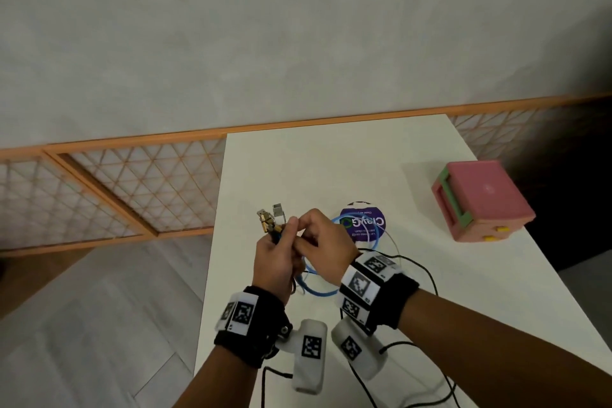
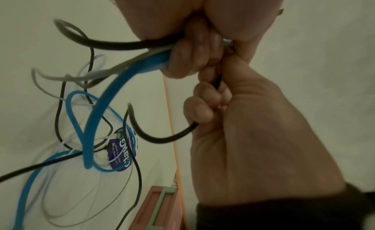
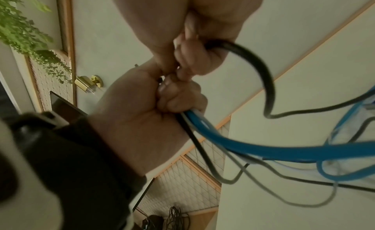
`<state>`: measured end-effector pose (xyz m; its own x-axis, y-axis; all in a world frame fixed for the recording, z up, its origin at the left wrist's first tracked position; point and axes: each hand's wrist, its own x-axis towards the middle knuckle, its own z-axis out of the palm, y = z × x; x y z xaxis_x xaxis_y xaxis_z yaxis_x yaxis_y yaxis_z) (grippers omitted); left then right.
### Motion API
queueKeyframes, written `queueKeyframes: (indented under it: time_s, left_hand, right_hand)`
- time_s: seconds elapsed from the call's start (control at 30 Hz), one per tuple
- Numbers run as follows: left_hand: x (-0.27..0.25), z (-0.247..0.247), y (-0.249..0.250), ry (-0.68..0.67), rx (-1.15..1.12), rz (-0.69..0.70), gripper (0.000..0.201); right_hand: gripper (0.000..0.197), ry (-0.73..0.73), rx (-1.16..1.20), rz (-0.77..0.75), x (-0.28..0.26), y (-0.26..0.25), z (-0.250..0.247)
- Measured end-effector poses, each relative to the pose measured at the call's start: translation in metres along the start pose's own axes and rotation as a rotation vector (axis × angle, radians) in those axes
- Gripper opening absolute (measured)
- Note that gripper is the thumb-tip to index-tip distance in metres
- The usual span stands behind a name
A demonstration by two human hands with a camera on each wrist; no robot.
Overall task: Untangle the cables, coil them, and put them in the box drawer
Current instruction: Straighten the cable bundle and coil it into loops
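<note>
Above the white table (image 1: 331, 169) my left hand (image 1: 275, 255) grips a bundle of cables: a thick blue cable (image 3: 253, 151), a grey one (image 2: 129, 65) and a black one (image 2: 113, 44). Several metal plugs (image 1: 270, 219) stick up out of this fist. Right beside it, touching, my right hand (image 1: 323, 238) curls its fingers round another black cable (image 3: 261, 70). The loose lengths hang down in tangled loops (image 1: 314, 288) onto the table. The pink drawer box (image 1: 480, 199) with a green handle stands at the right, its drawer pushed in.
A round purple sticker (image 1: 364, 222) lies on the table under the cable loops. The table's left edge runs just beside my left hand, with floor below. Thin black leads (image 1: 427, 275) from the wrist cameras trail over the near table. A wall with an orange lattice rail stands behind.
</note>
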<state>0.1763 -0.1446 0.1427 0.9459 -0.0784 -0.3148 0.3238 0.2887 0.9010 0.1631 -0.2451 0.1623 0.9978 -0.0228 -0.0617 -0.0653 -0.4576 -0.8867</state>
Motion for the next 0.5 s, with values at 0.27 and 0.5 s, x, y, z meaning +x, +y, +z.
queueKeyframes:
  time_s: [0.27, 0.5]
  left_hand:
    - [0.008, -0.020, 0.002, 0.066, -0.052, 0.071, 0.040]
    - [-0.001, -0.005, 0.024, 0.012, -0.374, 0.056, 0.042]
  right_hand:
    - [0.066, -0.271, -0.111, 0.059, -0.006, 0.020, -0.024]
    - [0.079, -0.359, -0.244, -0.083, -0.003, 0.007, -0.001]
